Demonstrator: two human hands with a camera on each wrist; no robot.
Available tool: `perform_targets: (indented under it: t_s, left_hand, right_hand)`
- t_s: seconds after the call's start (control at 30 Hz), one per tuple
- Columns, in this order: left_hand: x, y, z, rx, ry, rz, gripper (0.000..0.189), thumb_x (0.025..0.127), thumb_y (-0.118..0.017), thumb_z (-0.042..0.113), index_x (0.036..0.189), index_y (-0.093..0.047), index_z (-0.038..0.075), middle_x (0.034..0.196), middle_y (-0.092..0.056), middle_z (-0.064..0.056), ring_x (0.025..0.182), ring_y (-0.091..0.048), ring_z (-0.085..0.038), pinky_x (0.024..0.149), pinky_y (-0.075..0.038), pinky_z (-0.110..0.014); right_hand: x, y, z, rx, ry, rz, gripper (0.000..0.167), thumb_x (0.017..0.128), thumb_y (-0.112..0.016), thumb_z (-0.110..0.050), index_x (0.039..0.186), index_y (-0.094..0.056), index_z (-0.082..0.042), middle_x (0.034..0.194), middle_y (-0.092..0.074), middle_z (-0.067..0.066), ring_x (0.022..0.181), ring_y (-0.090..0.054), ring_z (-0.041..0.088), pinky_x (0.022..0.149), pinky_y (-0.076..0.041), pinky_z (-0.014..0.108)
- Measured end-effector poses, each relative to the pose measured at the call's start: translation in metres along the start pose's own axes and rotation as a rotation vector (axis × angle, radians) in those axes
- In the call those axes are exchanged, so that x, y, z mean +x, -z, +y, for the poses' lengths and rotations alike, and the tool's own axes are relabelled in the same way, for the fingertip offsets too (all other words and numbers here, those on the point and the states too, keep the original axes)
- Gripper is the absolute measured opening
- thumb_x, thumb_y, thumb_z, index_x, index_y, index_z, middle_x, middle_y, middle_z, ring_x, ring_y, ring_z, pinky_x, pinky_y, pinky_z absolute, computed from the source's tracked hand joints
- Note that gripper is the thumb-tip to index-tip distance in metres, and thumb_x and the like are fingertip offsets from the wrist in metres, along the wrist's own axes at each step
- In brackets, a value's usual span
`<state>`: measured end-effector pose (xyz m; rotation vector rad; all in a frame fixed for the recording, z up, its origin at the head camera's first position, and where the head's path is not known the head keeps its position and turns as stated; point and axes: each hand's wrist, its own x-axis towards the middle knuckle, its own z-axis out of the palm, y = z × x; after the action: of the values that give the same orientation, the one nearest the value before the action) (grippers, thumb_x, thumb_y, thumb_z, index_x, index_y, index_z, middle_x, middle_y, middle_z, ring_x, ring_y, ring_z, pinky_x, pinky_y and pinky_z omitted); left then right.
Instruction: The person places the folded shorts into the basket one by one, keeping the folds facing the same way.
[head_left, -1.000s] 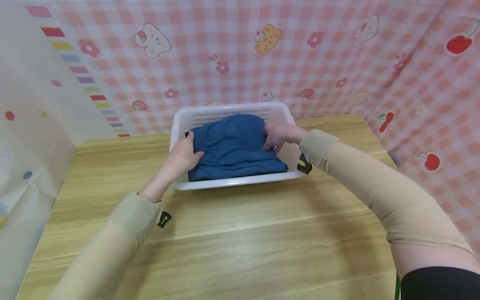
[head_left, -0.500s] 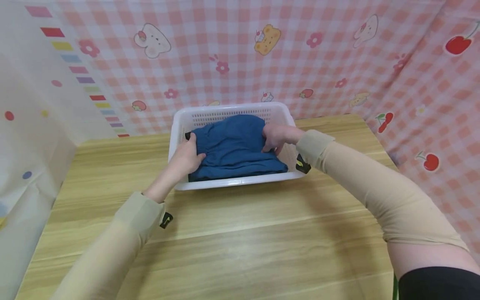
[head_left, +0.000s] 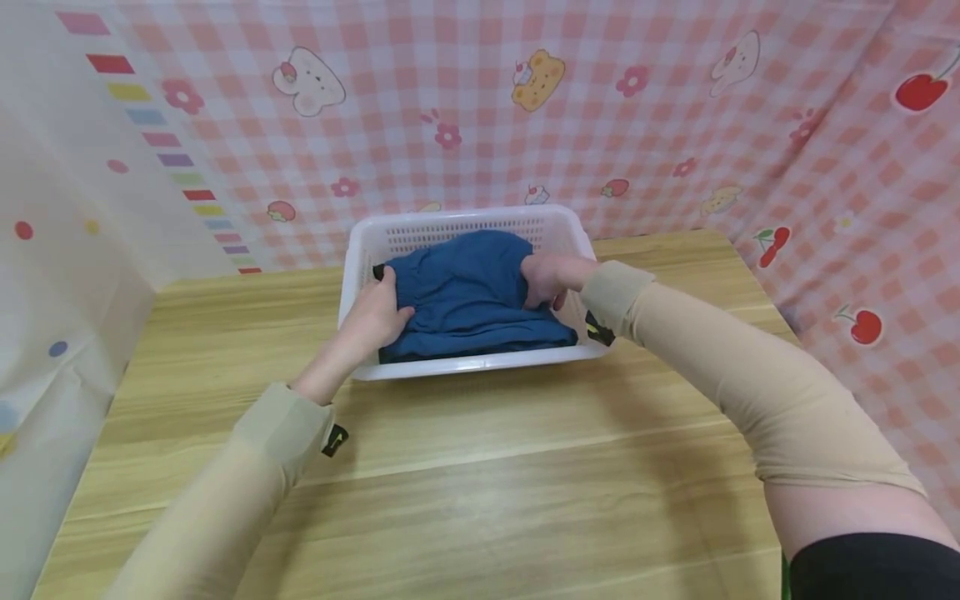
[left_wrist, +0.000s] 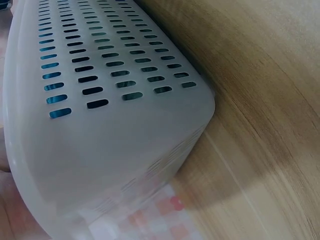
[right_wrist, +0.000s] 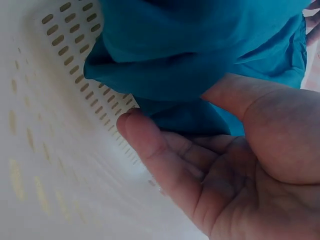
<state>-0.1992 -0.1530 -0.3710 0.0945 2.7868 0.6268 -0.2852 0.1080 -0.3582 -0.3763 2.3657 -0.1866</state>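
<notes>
A folded blue garment (head_left: pixel 472 292) with a gathered, elastic-looking band at its left end lies inside a white plastic basket (head_left: pixel 480 363). At that band, my left hand (head_left: pixel 372 312) grips the cloth, thumb on top and the other fingers mostly hidden. My right hand (head_left: pixel 551 277) reaches over the basket's right side and holds the garment's right end. In the right wrist view, the thumb (right_wrist: pixel 235 95) lies against the blue cloth (right_wrist: pixel 175 40) while the fingers curl in under its fold. The left wrist view mostly shows the basket's slotted outer wall (left_wrist: pixel 120 125).
The basket stands near the back edge of a wood-grain table (head_left: pixel 465 483). Behind it hangs a pink checked cloth (head_left: pixel 487 100) with cartoon prints, which continues along the right side. A pale dotted sheet (head_left: pixel 67 208) covers the left side.
My left hand has shifted slightly right along the garment's band. The right hand has drawn a little to the left at the other end. The basket stays where it was.
</notes>
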Motion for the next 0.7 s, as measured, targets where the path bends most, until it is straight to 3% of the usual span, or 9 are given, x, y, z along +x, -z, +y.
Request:
perform_targets:
  t_s: [0.13,0.27,0.37,0.5,0.7]
  left_hand:
    - [-0.004,0.000,0.000,0.001,-0.032,0.046,0.074,0.110,-0.054,0.017,0.162,-0.012,-0.016,0.164,-0.031,-0.041,0.154,-0.035,-0.051,0.126,-0.038,-0.057]
    - [-0.013,0.001,-0.002,0.013,-0.094,0.169,0.066,0.109,-0.055,0.017,0.158,-0.028,-0.017,0.156,-0.042,-0.042,0.143,-0.050,-0.053,0.119,-0.046,-0.059]
    - [-0.020,0.004,-0.005,-0.007,-0.148,0.265,0.063,0.109,-0.057,0.021,0.156,-0.035,-0.014,0.156,-0.044,-0.039,0.144,-0.050,-0.052,0.119,-0.045,-0.060]
    - [-0.029,0.010,-0.013,-0.032,-0.213,0.342,0.067,0.109,-0.057,0.030,0.159,-0.035,-0.009,0.165,-0.035,-0.035,0.154,-0.037,-0.051,0.126,-0.035,-0.062]
    - [-0.047,0.015,-0.030,-0.096,-0.211,0.403,0.079,0.108,-0.057,0.042,0.167,-0.022,0.003,0.175,-0.016,-0.026,0.162,-0.017,-0.051,0.130,-0.022,-0.068]
  right_hand:
    - [-0.006,0.003,0.003,-0.032,0.015,0.032,0.028,0.101,-0.069,-0.023,0.113,-0.062,0.001,0.095,-0.061,0.007,0.080,-0.062,0.016,0.071,-0.061,0.025]
    - [-0.020,0.007,0.010,-0.101,0.082,0.156,0.033,0.098,-0.073,-0.026,0.109,-0.066,0.004,0.089,-0.065,0.009,0.076,-0.059,0.018,0.071,-0.054,0.028]
    - [-0.033,0.008,0.017,-0.080,0.114,0.282,0.047,0.098,-0.074,-0.027,0.124,-0.064,0.010,0.106,-0.073,0.020,0.090,-0.066,0.026,0.084,-0.059,0.039]
    - [-0.049,0.005,0.026,-0.001,0.128,0.430,0.061,0.100,-0.072,-0.033,0.141,-0.055,0.008,0.129,-0.070,0.028,0.113,-0.070,0.037,0.098,-0.059,0.051]
    - [-0.071,-0.010,0.043,0.003,0.198,0.640,0.071,0.102,-0.068,-0.042,0.156,-0.046,-0.001,0.153,-0.057,0.026,0.137,-0.060,0.043,0.116,-0.048,0.059]
